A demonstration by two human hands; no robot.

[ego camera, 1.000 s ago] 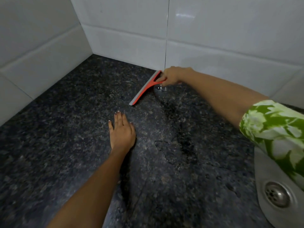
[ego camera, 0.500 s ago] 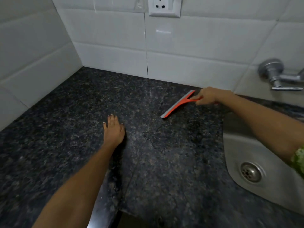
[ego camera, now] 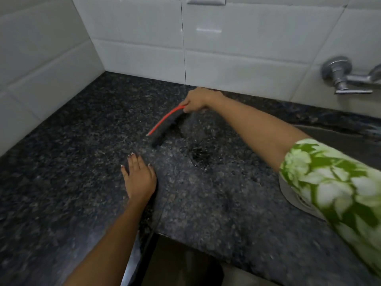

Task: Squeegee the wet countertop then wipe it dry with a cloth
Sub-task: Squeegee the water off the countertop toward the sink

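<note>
White wall tiles point(ego camera: 37, 65) run down the left side and meet the back wall in a corner above the dark speckled tabletop point(ego camera: 68, 162). The left hand point(ego camera: 139, 178) lies flat on the stone, palm down, fingers spread a little and pointing toward the back wall, closed on nothing. Its bare forearm comes up from the lower edge of the view. Just beyond and to the right of its fingertips is the squeegee point(ego camera: 165, 122), an orange-edged blade with a dark strip below, slanting from its low end near the middle of the tabletop up to its handle. It is blurred, so whether the blade touches the stone cannot be told. The right hand point(ego camera: 199, 100) is clamped around the handle, near the foot of the back wall. Below the squeegee a patch of water point(ego camera: 199, 157) glistens on the stone. The right arm stretches in from the right, with a green-and-white patterned sleeve point(ego camera: 329, 180) at the elbow. Behind the sleeve part of a steel sink point(ego camera: 338, 139) shows, and a metal tap point(ego camera: 342, 77) sticks out of the tiles above it.
</note>
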